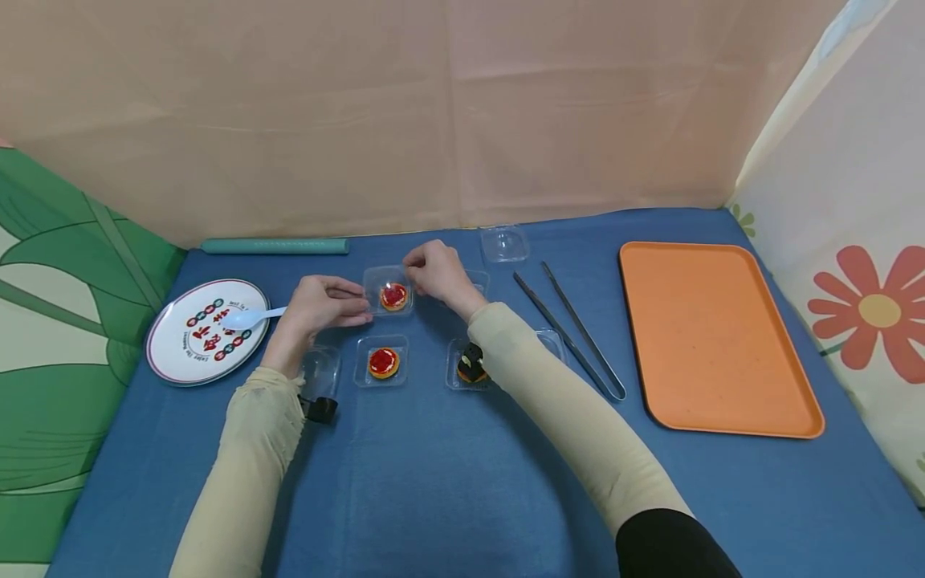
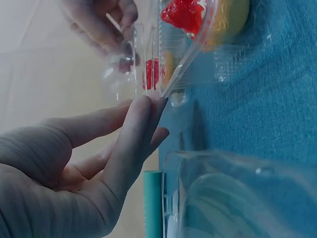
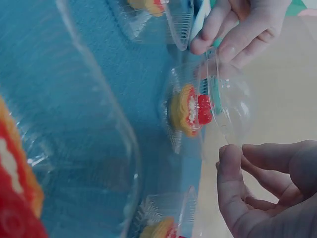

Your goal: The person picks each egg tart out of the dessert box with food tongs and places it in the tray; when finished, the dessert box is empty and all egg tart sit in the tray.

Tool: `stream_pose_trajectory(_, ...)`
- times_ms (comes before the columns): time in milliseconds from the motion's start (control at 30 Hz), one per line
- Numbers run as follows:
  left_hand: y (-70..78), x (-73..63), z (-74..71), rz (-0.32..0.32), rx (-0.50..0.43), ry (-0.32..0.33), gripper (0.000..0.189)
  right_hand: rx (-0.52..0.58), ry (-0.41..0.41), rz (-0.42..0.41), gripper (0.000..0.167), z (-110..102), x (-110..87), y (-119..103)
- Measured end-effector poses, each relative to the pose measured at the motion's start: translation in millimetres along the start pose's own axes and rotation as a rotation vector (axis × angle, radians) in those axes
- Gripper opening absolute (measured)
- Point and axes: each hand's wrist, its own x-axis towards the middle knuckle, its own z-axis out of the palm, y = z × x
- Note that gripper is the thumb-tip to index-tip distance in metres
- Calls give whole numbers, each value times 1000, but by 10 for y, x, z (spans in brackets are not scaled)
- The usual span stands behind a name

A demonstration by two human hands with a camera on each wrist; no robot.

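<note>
Both hands meet at a clear plastic box holding a small tart with a red topping. Over it tilts a clear domed lid. My right hand pinches one edge of this lid between thumb and fingertips, as the right wrist view shows. The opposite corner is pinched by my left hand, its fingers nearly straight. Nearer to me, a second red-topped tart sits in its own clear box. Beneath my right forearm, a dark-topped tart is partly hidden in another box.
On the left lies a white oval plate with a white spoon on it. A teal cylinder lies at the back edge. Metal tongs and an orange tray lie right. An empty clear container piece stands at the back.
</note>
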Motion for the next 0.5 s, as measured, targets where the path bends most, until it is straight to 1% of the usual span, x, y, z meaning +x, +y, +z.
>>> stream_pose_trajectory(133,3,-31,-38,9,-1,16,43,-4,-2,-14,30,14,1,-45)
stream_pose_trajectory(233,8,-57,-84,36,-15,35,43,35,-7,-26,31,31,9,-71)
stream_pose_trajectory(300,17,-81,-120,67,-26,57,42,102,-6,-32,32,50,17,-84)
stream_pose_trajectory(367,34,-111,-151,107,-32,88,41,203,3,-40,33,71,28,-96)
stream_pose_trajectory(500,70,-136,-197,197,-58,167,36,378,48,-68,32,118,60,-137)
